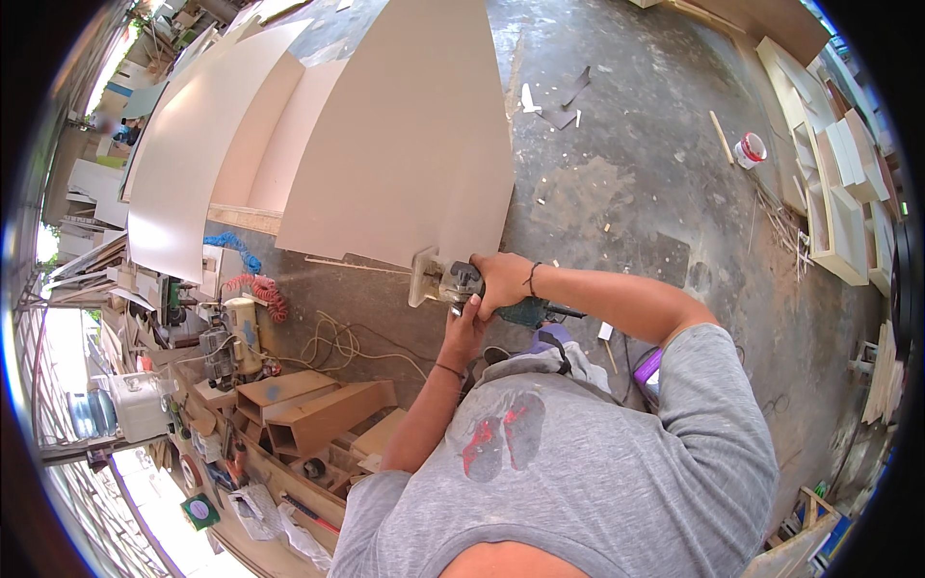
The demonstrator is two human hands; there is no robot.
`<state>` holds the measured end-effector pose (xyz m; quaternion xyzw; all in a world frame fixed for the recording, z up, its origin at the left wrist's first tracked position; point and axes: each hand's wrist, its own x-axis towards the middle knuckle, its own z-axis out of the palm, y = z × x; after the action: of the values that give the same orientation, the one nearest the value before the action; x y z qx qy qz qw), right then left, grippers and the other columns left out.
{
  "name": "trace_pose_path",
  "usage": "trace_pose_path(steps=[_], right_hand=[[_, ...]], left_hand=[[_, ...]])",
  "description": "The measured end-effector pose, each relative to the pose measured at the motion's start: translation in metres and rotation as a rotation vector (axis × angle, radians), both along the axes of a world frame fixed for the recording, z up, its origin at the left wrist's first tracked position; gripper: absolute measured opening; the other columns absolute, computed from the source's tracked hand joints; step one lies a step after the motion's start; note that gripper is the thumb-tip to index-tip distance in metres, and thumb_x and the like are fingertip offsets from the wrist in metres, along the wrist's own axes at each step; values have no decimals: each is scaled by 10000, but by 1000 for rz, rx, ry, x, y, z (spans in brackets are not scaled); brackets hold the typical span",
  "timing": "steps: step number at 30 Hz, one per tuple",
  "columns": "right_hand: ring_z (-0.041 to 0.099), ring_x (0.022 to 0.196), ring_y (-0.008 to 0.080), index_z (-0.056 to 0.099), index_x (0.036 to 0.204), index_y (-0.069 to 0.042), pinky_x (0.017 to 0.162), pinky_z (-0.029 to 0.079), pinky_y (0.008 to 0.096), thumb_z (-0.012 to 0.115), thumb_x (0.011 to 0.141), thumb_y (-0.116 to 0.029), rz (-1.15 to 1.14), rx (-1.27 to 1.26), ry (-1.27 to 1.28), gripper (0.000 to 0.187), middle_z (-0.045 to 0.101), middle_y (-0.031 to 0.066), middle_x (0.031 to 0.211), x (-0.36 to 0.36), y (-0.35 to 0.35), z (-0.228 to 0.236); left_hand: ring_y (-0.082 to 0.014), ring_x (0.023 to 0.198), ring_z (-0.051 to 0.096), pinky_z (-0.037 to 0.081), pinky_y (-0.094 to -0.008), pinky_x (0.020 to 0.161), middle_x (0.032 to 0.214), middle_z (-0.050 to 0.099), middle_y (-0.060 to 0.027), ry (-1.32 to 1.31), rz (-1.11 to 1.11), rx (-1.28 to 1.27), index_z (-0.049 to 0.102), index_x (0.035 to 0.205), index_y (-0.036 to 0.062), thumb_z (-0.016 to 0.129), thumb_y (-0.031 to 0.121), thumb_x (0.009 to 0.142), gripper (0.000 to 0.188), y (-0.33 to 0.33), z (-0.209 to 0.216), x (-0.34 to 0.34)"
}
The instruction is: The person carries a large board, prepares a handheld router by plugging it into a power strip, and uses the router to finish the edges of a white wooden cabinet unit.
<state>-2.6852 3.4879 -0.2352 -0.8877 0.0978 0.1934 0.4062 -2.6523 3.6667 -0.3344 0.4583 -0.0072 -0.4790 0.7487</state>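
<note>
I see my right hand (pixel 503 277) wrapped tight around a power trimmer (pixel 453 283), its base at the lower edge of a large pale board (pixel 405 144). My left hand (pixel 466 323) grips the trimmer from below, fingers curled shut.

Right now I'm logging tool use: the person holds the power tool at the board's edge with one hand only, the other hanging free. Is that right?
Not quite. In the head view both hands grip the power tool at the board's edge: right hand on top, left hand beneath.
</note>
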Motion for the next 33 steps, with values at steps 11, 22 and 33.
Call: trace_pose_path(steps=[11, 22, 33], right_hand=[[623, 911, 380, 505, 1105, 29, 788, 509, 421, 735, 485, -383, 2, 9, -18, 779, 644, 229, 929, -1, 1, -42], [621, 899, 389, 516, 1106, 25, 794, 501, 414, 731, 471, -392, -9, 25, -89, 790, 640, 239, 920, -2, 3, -65], [624, 884, 400, 514, 1102, 78, 796, 497, 406, 736, 497, -416, 3, 65, -68, 812, 634, 274, 921, -2, 0, -18]], left_hand=[[-180, 1051, 580, 493, -392, 883, 1161, 585, -48, -10, -72, 48, 478, 1228, 75, 567, 256, 923, 366, 2, -18, 0], [-154, 990, 600, 509, -396, 870, 1077, 605, -24, 12, -19, 179, 508, 1178, 83, 598, 291, 906, 354, 2, -6, -7], [-111, 895, 605, 526, -320, 803, 990, 613, -5, -55, 88, 202, 559, 1102, 74, 626, 311, 887, 327, -7, 36, -13]])
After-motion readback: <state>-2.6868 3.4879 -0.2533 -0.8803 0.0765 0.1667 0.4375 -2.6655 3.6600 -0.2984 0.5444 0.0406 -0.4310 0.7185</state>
